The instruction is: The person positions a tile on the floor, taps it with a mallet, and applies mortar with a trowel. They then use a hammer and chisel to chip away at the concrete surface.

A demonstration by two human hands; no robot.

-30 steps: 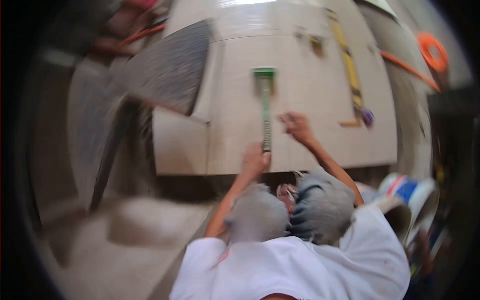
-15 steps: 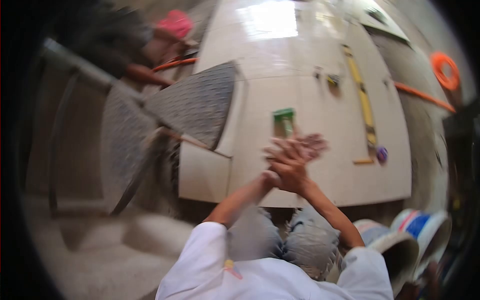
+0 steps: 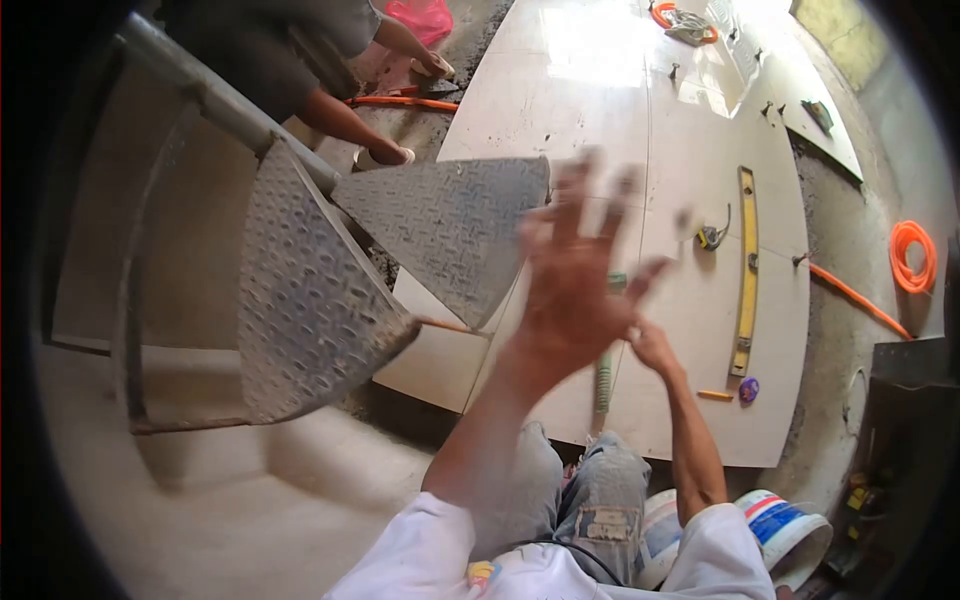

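My left hand [image 3: 575, 285] is raised in front of the camera, fingers spread and blurred, holding nothing. To its right and lower down is my right hand [image 3: 650, 345], partly hidden behind the left one; its fingers are bent, and what they hold, if anything, cannot be made out. Below and behind the hands, a green-handled tool [image 3: 603, 385] lies on the pale tiles [image 3: 480, 365], its upper part mostly covered by my left hand. Further right on the tiles are a tape measure [image 3: 710, 237], a yellow spirit level [image 3: 748, 270], a small yellow stick [image 3: 715, 395] and a purple round item [image 3: 749, 389].
Metal stair treads [image 3: 310, 290] on a pipe frame stand at the left. Beyond them a co-worker's hands [image 3: 390, 155] are near the floor by a pink bag [image 3: 420, 20]. An orange hose coil [image 3: 912, 257] is at the right; buckets [image 3: 785, 530] stand beside my right knee.
My hands were clasped together over the tiles; now the left is lifted with spread fingers and the right is lower beside it. The view has shifted, with the stair treads appearing larger.
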